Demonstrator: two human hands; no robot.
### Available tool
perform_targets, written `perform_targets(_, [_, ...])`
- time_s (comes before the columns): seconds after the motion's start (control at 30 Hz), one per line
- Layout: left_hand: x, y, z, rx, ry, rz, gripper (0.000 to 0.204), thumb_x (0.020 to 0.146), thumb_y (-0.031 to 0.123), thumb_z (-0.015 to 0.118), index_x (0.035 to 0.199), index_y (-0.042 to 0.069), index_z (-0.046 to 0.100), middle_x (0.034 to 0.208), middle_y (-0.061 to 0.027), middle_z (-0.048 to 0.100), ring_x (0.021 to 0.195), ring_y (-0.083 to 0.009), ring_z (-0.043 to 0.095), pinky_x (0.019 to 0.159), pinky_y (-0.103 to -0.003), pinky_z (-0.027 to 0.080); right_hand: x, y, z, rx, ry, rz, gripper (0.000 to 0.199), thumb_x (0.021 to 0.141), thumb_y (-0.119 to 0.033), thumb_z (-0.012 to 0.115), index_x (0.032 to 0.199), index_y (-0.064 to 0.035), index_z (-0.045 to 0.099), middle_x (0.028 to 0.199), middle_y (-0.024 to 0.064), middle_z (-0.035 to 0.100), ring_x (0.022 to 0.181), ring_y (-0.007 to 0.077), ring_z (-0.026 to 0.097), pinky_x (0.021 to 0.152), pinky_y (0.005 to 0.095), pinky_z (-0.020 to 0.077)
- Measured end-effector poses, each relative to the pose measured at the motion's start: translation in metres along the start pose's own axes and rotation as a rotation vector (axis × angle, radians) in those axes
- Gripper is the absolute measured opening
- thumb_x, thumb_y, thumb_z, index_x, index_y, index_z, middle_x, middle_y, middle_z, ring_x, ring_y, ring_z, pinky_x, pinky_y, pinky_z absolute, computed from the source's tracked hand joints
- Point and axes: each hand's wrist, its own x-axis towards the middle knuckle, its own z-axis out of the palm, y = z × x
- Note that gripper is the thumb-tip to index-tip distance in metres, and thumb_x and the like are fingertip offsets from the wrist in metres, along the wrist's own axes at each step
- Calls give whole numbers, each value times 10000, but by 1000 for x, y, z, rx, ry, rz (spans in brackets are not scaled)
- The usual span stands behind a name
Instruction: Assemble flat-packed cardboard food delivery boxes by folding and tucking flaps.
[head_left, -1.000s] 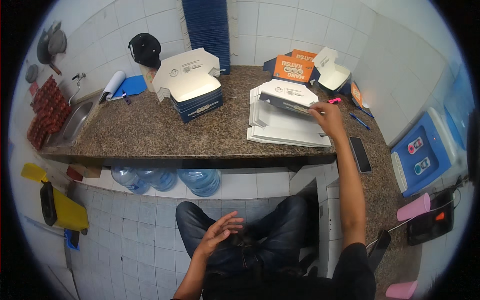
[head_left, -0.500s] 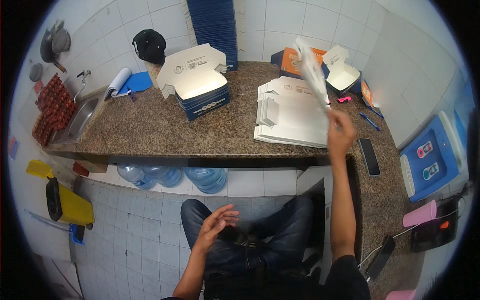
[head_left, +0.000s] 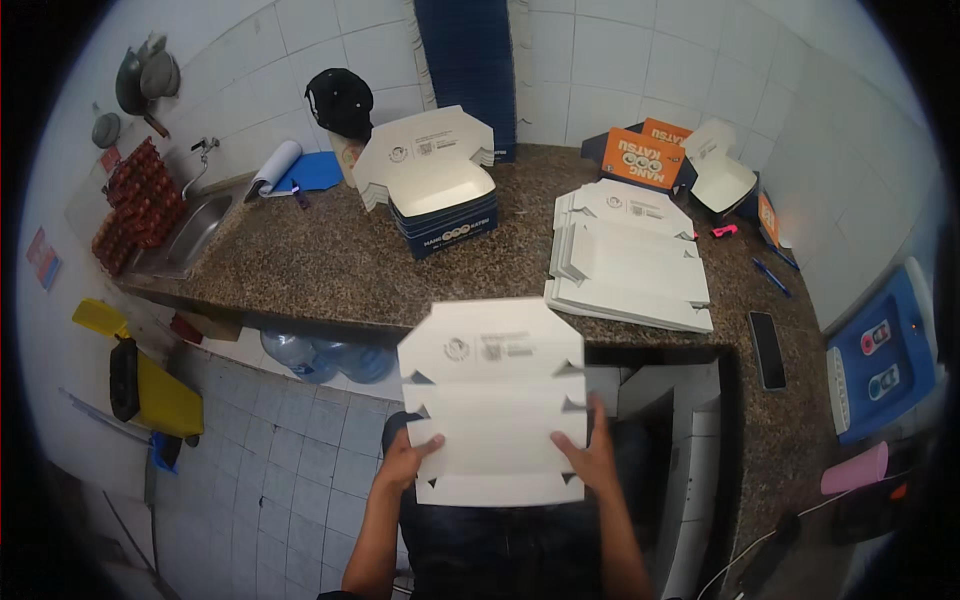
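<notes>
A flat white cardboard box blank [head_left: 497,400], with cut slots and a printed flap at its far end, is held up over my lap. My left hand [head_left: 405,460] grips its left edge, thumb on top. Gripping the right edge in the same way is my right hand [head_left: 588,450]; the fingers of both hands are mostly hidden beneath the card. On the counter beyond lies a stack of similar flat blanks [head_left: 630,262]. Left of that stack stand nested folded boxes [head_left: 445,215], dark blue outside and pale inside, with their lids raised.
On the granite counter [head_left: 300,270] are a phone [head_left: 767,350], a blue pen [head_left: 772,278], a pink marker [head_left: 725,231], orange boxes [head_left: 640,157] and an open box [head_left: 722,180]. A sink [head_left: 195,235] is at left. Water jugs [head_left: 350,362] stand under the counter.
My right hand has brought one blank from above the counter stack down to my lap. My left hand, open and bare before, now holds its left edge.
</notes>
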Motion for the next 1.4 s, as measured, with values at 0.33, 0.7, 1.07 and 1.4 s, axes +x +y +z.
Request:
perform_targets(0.33, [-66,12,77,372,-146,185,762,898,378,706,1388,-111,387,1345,-272,511,1306,-349,473,1109,-413,362,-66,-67,34,269,-809,-385,887,883,-457,676,1555,-87,229,1585,285,177,1465,458,185,1170,528,219])
perform_targets(0.7, [-49,25,53,-419,171,141,163,893,48,729,1028,-15,665,923,-49,692,827,-107,652,711,-256,543,-39,-47,25,-76,-805,-627,897,837,-490,750,1515,-117,296,1598,221,230,1489,403,201,1186,575,163])
perform_targets(1.07, [-47,19,73,-471,233,218,116,914,103,720,990,43,657,914,-30,703,769,-101,672,670,-274,587,-46,-77,28,180,-308,-488,389,930,-162,663,1298,-39,623,1311,168,624,1146,316,646,946,359,526])
perform_targets(1.4, [-39,-18,77,131,196,434,248,975,249,661,924,6,667,743,7,611,638,-38,477,595,-225,395,-26,-64,50,506,-298,-64,402,734,-94,845,1119,-40,739,1253,192,652,1045,306,699,868,324,564])
